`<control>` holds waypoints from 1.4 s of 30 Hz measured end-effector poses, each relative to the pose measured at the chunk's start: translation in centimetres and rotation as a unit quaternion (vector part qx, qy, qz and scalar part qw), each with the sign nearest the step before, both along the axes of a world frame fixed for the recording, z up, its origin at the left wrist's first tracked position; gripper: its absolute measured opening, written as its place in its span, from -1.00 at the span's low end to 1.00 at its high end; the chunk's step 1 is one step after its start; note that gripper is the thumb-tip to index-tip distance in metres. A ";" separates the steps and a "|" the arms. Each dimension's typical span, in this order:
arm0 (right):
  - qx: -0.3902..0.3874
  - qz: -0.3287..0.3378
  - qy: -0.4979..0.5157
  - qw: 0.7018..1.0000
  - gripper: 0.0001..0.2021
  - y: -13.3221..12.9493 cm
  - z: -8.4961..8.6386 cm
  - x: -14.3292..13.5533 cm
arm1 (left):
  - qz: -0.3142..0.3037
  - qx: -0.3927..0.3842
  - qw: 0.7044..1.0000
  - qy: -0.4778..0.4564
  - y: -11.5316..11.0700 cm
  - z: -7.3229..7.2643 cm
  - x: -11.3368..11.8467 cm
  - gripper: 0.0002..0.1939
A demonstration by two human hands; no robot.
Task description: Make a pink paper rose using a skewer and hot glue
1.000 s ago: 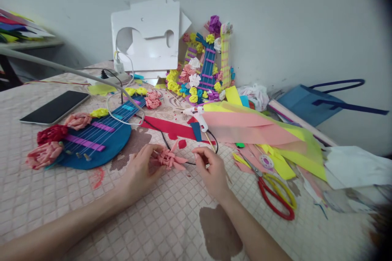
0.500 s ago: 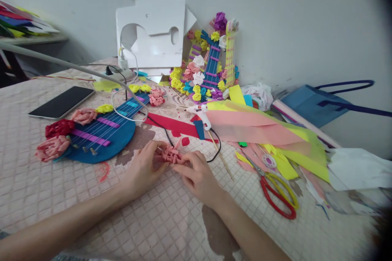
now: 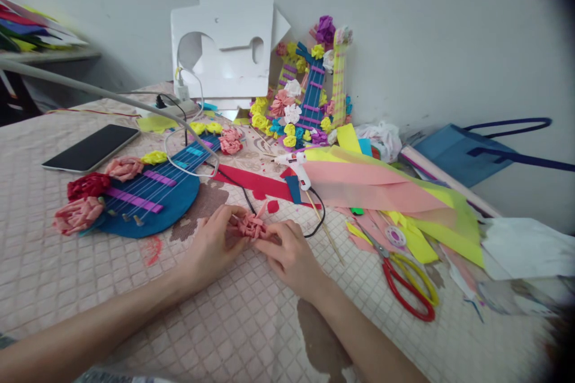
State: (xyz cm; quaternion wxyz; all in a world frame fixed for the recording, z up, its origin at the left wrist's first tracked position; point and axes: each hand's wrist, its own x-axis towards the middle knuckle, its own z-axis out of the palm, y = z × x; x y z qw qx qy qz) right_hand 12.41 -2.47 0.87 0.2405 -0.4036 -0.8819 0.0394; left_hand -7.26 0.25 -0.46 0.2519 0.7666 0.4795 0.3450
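Note:
A pink crepe-paper flower (image 3: 252, 225) is held between both hands just above the tiled-pattern cloth. My left hand (image 3: 218, 242) pinches its left side, fingers curled over it. On the flower's right edge, my right hand (image 3: 287, 254) closes thumb and fingertips. Left of the hands lies a blue guitar shape (image 3: 179, 206) with purple strips, white strings and paper flowers around its edge. Beyond the hands are a red strip (image 3: 256, 182) and a white glue gun (image 3: 299, 169) with a black cord.
Red-and-yellow scissors (image 3: 406, 284) lie at the right, near pink and yellow paper sheets (image 3: 377, 182). A phone (image 3: 92, 148) rests at the left. White foam board (image 3: 224, 78) and decorated guitars (image 3: 312, 96) stand against the wall. A white cable (image 3: 112, 96) arcs over the left side.

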 end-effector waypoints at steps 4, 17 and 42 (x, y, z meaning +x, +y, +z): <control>0.001 0.000 -0.001 1.000 -0.65 0.0 -0.1 0.0 | 0.002 -0.001 1.000 0.003 0.0 0.1 0.0 -0.71; -0.019 -0.022 0.167 0.985 -0.78 -0.2 -0.1 -0.1 | -0.005 -0.011 1.000 -0.010 -0.1 0.1 0.0 -0.72; 0.003 -0.072 0.251 0.965 -0.81 0.0 0.1 0.1 | -0.016 -0.021 0.999 -0.045 0.0 0.2 0.0 -0.74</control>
